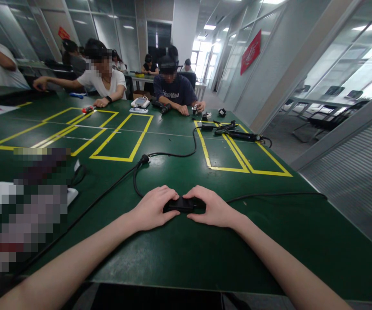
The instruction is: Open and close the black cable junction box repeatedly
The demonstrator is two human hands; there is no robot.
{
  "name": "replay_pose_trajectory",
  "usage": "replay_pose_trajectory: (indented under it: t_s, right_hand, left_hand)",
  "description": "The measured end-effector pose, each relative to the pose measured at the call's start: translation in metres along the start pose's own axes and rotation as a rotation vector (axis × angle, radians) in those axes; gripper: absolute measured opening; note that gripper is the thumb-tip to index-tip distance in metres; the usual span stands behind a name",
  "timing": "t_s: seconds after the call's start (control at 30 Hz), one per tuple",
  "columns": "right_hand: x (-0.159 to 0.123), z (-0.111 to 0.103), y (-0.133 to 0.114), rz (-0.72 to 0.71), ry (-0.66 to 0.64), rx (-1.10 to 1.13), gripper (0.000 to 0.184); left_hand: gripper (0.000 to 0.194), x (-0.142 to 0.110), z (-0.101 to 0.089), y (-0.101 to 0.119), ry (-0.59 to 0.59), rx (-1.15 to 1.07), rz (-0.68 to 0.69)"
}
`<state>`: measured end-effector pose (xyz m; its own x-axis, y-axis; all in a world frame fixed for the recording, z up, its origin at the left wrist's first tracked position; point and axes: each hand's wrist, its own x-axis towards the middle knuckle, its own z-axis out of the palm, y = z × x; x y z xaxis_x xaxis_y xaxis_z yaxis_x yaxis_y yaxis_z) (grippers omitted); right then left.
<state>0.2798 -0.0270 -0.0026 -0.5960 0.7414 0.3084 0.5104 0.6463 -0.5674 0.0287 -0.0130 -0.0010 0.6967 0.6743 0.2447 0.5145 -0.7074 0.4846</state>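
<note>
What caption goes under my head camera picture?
Two hands hold a small black box on a green table, with a black cord nearby.

Flat black adapter, corded, on green tabletop.

Office-like workroom, glass partitions, red banner, people seated around green table, yellow-taped rectangles, power drill

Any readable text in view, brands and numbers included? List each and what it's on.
"Wave": end of the print on the dark shirt; its first letters are unclear.
Large red sign, small red sign: marks too blurred.
Black box: none readable.
</note>
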Motion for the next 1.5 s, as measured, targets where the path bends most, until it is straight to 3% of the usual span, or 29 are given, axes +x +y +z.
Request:
replay_pose_trajectory:
  t_s: [0.2, 0.6, 1.07, 1.23, 1.37, 1.43, 1.5]
  right_hand:
    - [0.003, 0.008, -0.004, -0.039, 0.008, -0.150, 0.034]
    - [0.004, 0.004, -0.010, -0.042, -0.159, -0.366, 0.028]
    - [0.001, 0.004, -0.009, -0.070, -0.117, -0.408, 0.027]
    - [0.000, 0.003, -0.010, -0.098, -0.101, -0.407, 0.035]
    - [-0.001, 0.003, -0.008, -0.148, -0.103, -0.420, 0.027]
    - [-0.002, 0.003, -0.006, -0.200, -0.082, -0.461, 0.029]
    - [-0.004, 0.002, -0.004, -0.245, -0.061, -0.521, 0.033]
  left_hand:
    - [0.029, 0.001, 0.001, 0.002, 0.009, 0.020, 0.008]
    - [0.024, 0.001, -0.004, -0.001, -0.014, 0.130, 0.075]
    - [0.032, -0.001, -0.004, -0.006, -0.029, 0.104, 0.130]
    - [0.032, -0.002, -0.003, -0.006, -0.036, 0.090, 0.143]
    - [0.042, -0.002, -0.003, -0.002, -0.020, 0.068, 0.103]
    - [0.050, 0.000, -0.005, 0.002, -0.004, 0.017, 0.011]
    - [0.043, 0.003, -0.008, 0.008, -0.024, -0.050, -0.147]
